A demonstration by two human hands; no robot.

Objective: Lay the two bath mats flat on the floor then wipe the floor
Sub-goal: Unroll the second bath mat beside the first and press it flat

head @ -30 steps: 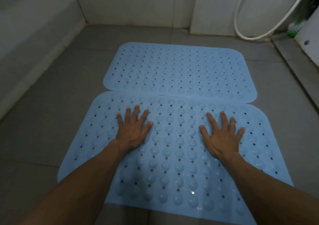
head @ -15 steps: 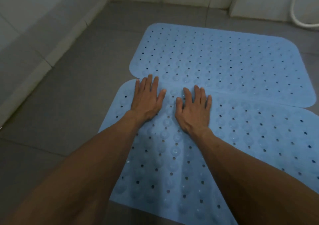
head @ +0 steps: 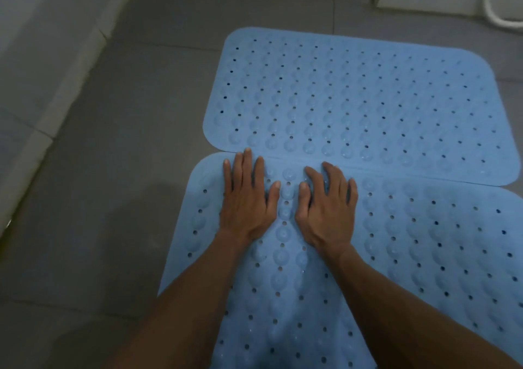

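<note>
Two light blue rubber bath mats with holes and suction bumps lie flat on the grey tiled floor [head: 135,170]. The far mat [head: 362,99] overlaps the far edge of the near mat [head: 424,255]. My left hand [head: 247,201] rests palm down on the near mat's far left corner, fingers spread, its fingertips at the seam between the mats. My right hand [head: 328,207] lies palm down just beside it, fingers slightly bent. Neither hand holds anything. My forearms cover part of the near mat.
A white tiled wall [head: 42,71] with a low ledge runs along the left. A white hose [head: 498,15] loops at the top right against the back wall. Bare grey floor lies left of the mats.
Both hands slid from the middle of the near mat to its far left corner and came close together. The camera view shifted left and down.
</note>
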